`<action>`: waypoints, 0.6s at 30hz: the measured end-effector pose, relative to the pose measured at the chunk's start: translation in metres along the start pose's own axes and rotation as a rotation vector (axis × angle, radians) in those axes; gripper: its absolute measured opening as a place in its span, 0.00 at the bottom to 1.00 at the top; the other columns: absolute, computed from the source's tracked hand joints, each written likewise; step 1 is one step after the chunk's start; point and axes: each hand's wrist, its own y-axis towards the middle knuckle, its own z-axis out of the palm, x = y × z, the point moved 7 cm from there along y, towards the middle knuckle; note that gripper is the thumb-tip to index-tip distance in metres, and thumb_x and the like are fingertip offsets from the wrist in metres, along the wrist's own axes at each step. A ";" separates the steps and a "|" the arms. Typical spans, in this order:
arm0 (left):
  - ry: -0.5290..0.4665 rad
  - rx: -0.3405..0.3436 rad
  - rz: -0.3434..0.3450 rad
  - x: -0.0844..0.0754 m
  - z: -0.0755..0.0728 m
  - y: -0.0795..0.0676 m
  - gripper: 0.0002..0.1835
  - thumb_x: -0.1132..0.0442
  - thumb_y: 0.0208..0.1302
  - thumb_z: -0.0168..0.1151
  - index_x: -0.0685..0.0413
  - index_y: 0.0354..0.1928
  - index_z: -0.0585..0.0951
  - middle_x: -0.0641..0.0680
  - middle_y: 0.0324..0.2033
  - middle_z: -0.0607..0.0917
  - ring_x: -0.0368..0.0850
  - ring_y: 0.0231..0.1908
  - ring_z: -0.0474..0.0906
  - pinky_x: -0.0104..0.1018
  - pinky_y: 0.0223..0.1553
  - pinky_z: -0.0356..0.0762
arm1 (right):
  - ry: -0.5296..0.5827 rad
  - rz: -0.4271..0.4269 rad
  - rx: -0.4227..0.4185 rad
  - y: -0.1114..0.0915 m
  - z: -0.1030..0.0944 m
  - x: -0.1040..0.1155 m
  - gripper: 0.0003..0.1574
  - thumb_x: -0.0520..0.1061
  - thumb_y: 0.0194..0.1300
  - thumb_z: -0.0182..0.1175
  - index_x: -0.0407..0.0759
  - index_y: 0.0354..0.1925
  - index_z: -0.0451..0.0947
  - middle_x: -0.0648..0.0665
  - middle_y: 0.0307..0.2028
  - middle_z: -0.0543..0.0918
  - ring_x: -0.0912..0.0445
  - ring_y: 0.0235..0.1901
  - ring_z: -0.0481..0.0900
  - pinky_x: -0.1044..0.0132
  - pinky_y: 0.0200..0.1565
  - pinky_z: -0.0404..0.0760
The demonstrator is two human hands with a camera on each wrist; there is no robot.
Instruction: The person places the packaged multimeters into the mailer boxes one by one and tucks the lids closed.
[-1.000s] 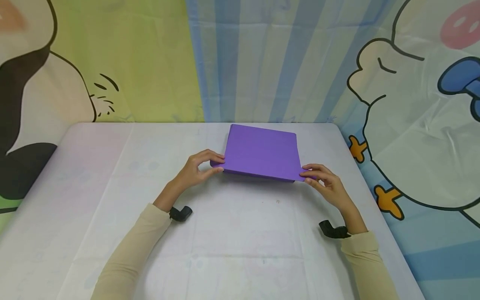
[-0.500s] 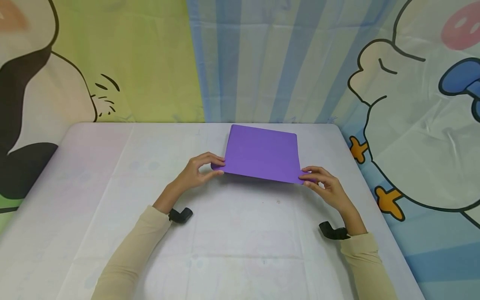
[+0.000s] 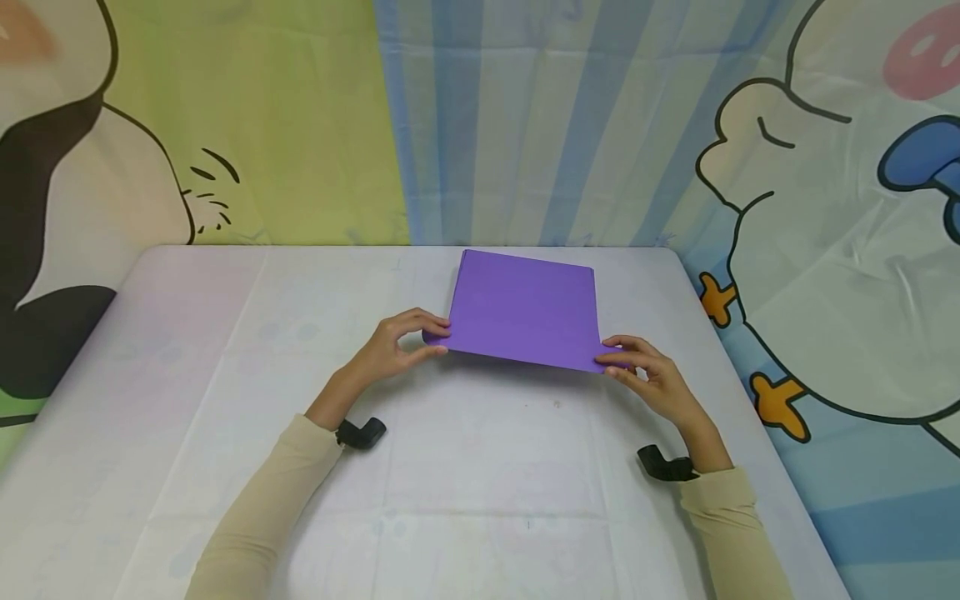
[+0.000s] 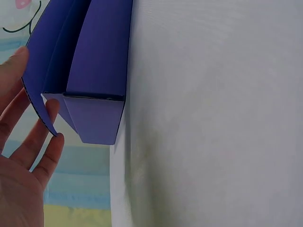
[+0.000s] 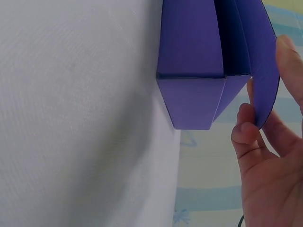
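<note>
A purple cardboard box stands at the back of the table, its lid (image 3: pixel 525 308) facing up in the head view. My left hand (image 3: pixel 390 350) pinches the lid's front left corner, thumb along the front edge. At the front right corner, my right hand (image 3: pixel 656 383) pinches the lid the same way. Both wrist views show the lid's front flap (image 4: pixel 38 85) standing away from the box body (image 4: pixel 94 118), with a dark gap between them. The right end of that flap (image 5: pixel 266 85) sits between the right thumb and fingers. The box's inside is hidden from above.
A white cloth covers the table (image 3: pixel 480 467), whose far edge runs just behind the box. Cartoon-printed curtains (image 3: pixel 510 117) hang at the back and sides. Black wrist cameras (image 3: pixel 362 433) are strapped at both sleeve cuffs.
The lid's front edge and both hands have shifted slightly toward the person, now covering the strip of box front seen below the lid earlier. Both grips stay the same.
</note>
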 end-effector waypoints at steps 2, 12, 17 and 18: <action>0.001 0.001 0.003 -0.002 0.000 0.000 0.13 0.80 0.48 0.72 0.70 0.39 0.84 0.67 0.42 0.85 0.60 0.46 0.81 0.26 0.57 0.72 | -0.003 -0.013 -0.007 0.000 0.001 0.000 0.16 0.18 0.53 0.61 0.24 0.41 0.81 0.24 0.50 0.75 0.53 0.54 0.72 0.82 0.52 0.71; -0.001 0.010 -0.008 0.000 0.001 -0.001 0.13 0.79 0.48 0.72 0.70 0.39 0.84 0.67 0.43 0.84 0.60 0.47 0.80 0.27 0.57 0.72 | -0.021 0.005 0.005 -0.002 0.003 -0.002 0.14 0.20 0.55 0.61 0.25 0.42 0.82 0.25 0.51 0.75 0.46 0.55 0.71 0.81 0.53 0.69; -0.004 0.007 -0.010 0.003 0.001 -0.003 0.13 0.79 0.48 0.72 0.69 0.39 0.84 0.67 0.43 0.84 0.60 0.47 0.80 0.27 0.58 0.72 | -0.021 0.018 0.000 -0.003 0.003 -0.003 0.14 0.20 0.55 0.61 0.25 0.42 0.82 0.26 0.51 0.75 0.48 0.54 0.71 0.81 0.48 0.70; -0.006 0.006 -0.009 0.003 0.002 -0.003 0.13 0.79 0.48 0.72 0.69 0.39 0.84 0.67 0.43 0.84 0.60 0.47 0.80 0.27 0.58 0.72 | -0.021 0.015 0.001 -0.003 0.004 -0.003 0.14 0.20 0.55 0.61 0.25 0.42 0.82 0.25 0.51 0.75 0.46 0.54 0.71 0.81 0.48 0.71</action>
